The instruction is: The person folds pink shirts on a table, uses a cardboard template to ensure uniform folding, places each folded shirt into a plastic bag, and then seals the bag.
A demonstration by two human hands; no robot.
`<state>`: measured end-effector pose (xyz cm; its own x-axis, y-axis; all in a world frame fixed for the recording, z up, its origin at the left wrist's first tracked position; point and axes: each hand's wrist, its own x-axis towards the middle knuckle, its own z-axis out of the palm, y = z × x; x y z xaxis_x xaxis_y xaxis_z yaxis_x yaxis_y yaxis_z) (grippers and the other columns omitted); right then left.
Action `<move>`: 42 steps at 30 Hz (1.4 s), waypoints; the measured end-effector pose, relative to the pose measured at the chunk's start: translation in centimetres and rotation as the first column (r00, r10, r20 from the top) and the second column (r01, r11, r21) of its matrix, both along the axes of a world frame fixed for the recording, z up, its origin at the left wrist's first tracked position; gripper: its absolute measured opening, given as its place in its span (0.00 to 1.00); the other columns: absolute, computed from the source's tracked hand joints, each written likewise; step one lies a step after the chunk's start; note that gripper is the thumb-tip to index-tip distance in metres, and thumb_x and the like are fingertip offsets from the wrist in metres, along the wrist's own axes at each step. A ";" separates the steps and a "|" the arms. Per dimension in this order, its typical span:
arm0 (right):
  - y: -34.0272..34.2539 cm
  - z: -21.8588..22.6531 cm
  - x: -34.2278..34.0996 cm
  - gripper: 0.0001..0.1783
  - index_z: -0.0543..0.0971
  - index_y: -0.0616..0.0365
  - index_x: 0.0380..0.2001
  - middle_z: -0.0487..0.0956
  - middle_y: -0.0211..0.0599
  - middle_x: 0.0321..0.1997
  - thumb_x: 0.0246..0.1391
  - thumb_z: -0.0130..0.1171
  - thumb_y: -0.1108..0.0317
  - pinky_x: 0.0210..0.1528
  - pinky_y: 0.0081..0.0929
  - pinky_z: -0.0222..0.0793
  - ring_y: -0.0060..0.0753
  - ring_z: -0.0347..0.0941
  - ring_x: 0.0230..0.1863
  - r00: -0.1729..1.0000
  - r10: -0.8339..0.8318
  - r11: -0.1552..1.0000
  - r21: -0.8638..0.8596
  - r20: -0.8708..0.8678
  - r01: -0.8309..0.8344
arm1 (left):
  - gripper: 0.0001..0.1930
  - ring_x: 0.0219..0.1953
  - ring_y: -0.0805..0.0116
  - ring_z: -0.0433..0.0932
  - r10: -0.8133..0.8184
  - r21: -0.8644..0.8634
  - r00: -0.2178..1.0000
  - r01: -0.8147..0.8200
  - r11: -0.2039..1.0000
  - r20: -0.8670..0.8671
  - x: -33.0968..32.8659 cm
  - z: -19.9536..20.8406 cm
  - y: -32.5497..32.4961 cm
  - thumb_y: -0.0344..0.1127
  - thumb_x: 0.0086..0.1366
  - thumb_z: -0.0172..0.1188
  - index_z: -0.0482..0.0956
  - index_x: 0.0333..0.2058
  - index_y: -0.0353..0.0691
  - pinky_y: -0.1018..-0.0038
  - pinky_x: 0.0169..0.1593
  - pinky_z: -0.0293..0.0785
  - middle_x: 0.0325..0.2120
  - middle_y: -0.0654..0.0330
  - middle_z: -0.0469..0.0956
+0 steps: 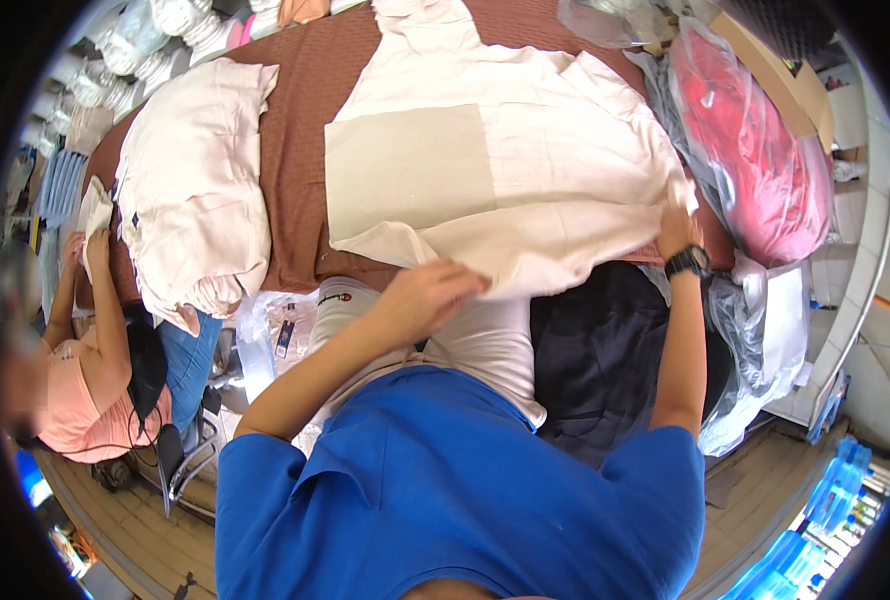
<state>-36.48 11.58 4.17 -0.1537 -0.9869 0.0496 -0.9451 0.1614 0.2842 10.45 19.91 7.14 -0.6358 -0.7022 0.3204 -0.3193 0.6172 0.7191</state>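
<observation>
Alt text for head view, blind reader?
A person's right hand grips the right side of a cream garment on a brown-covered table; the left hand is at the garment's near edge. A beige rectangle shows on it, with a cream fabric pile left and a plastic-wrapped red bundle right.

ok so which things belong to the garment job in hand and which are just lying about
Part of the job:
cream garment, spread
beige panel, lying over it
right hand, gripping the garment's edge
left hand, by its near edge
brown-covered table
cream cloth pile, probably

Apparently just lying about:
pink-red bundle in clear plastic
black fabric
cardboard box
</observation>
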 end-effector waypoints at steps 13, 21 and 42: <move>-4.0 0.1 19.7 0.21 0.79 0.57 0.49 0.76 0.49 0.49 0.50 0.67 0.66 0.56 0.45 0.68 0.55 0.71 0.52 0.414 0.584 0.791 -0.375 0.698 -0.484 | 0.31 0.45 0.56 0.77 0.687 0.047 0.699 -0.707 0.705 0.200 13.3 -6.4 -7.4 0.28 0.53 0.72 0.71 0.56 0.36 0.64 0.48 0.76 0.51 0.50 0.71; -2.9 -2.0 26.6 0.33 0.77 0.53 0.55 0.68 0.51 0.62 0.44 0.72 0.57 0.61 0.49 0.65 0.62 0.63 0.59 0.592 0.512 0.835 -0.199 0.622 -0.513 | 0.39 0.52 0.56 0.73 0.614 0.176 0.770 -0.638 0.750 0.175 14.1 -5.6 -5.7 0.29 0.50 0.74 0.68 0.62 0.40 0.65 0.55 0.74 0.56 0.54 0.70; -3.2 -3.5 26.1 0.34 0.76 0.56 0.58 0.68 0.56 0.63 0.47 0.71 0.55 0.67 0.51 0.53 0.56 0.63 0.64 0.577 0.545 0.820 -0.243 0.608 -0.518 | 0.28 0.51 0.59 0.73 0.600 0.163 0.791 -0.612 0.774 0.121 14.7 -7.2 -6.4 0.22 0.61 0.61 0.71 0.61 0.43 0.69 0.51 0.75 0.59 0.59 0.71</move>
<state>-10.40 8.40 0.71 0.3917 -0.9016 0.1835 -0.8084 -0.4325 -0.3993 25.14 13.53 -0.07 -0.0713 -0.9900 0.1221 -0.6274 0.1397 0.7660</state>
